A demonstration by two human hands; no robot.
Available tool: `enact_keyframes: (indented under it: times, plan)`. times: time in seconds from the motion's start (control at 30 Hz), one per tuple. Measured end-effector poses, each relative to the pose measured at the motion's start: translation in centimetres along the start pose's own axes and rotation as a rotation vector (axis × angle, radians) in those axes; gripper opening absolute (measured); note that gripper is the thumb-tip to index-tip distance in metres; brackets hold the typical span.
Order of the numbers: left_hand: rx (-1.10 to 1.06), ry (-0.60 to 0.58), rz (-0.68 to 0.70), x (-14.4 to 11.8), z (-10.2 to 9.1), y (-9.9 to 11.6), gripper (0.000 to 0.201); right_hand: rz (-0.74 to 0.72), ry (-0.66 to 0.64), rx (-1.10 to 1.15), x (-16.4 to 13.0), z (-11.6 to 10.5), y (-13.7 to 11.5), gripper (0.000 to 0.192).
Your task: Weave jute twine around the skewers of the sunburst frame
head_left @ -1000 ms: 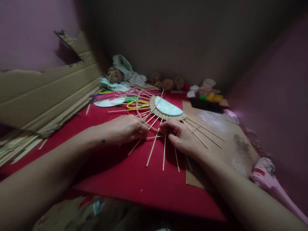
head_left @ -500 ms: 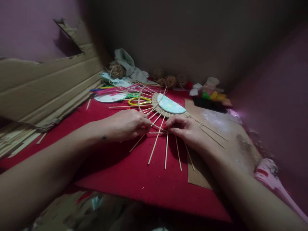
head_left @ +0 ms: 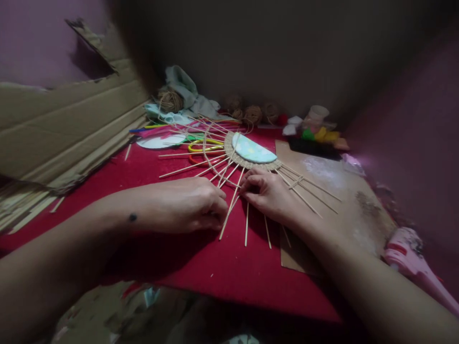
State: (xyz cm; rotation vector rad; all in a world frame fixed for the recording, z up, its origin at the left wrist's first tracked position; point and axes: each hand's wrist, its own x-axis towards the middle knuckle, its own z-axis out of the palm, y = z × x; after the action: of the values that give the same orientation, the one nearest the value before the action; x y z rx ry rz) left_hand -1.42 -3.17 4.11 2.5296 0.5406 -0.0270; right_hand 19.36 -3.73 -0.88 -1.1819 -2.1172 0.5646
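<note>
A half-round piece with a pale blue patterned face and a woven twine rim lies on the red surface, thin wooden sticks fanning out from it. My right hand pinches a strand of twine among the sticks just below the rim. From there the strand runs toward my left hand, whose fingers are closed on it beside a stick, their tips partly hidden. Another length of twine loops loosely across the sticks on the left.
Yellow-handled scissors lie under the left sticks. Twine balls and crumpled cloth sit at the back. Cardboard stands at left; a brown board and a pink glue gun are at right.
My left hand has moved down and toward me, drawing the twine with it. My right hand has shifted slightly left, still pinching by the sticks. The view has shifted a little.
</note>
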Motion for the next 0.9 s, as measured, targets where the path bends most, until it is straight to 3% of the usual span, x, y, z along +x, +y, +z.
enact_keyframes:
  times: [0.13, 0.27, 0.47, 0.63, 0.8, 0.9]
  plan:
    - [0.045, -0.045, 0.047, -0.3, 0.8, 1.3, 0.020, 0.002, -0.023, -0.031, 0.0, -0.1, -0.1, 0.024]
    - [0.115, -0.160, 0.107, -1.0, 1.1, 2.5, 0.020, -0.003, -0.041, -0.048, 0.1, -0.2, -0.1, 0.024]
    - [0.158, -0.244, 0.039, -1.6, 0.8, 2.5, 0.020, -0.020, -0.024, -0.047, 0.0, -0.1, 0.1, 0.024]
    - [0.216, -0.204, -0.069, -2.1, -0.2, 1.4, 0.020, -0.023, -0.016, -0.038, 0.0, 0.0, 0.2, 0.023]
    - [0.133, -0.114, -0.135, -3.3, -3.0, -0.5, 0.022, -0.028, -0.025, -0.002, -0.1, -0.2, 0.1, 0.024]
    - [0.182, 0.023, -0.235, -3.7, -4.4, -2.5, 0.023, -0.028, -0.032, 0.010, -0.2, -0.2, 0.0, 0.025]
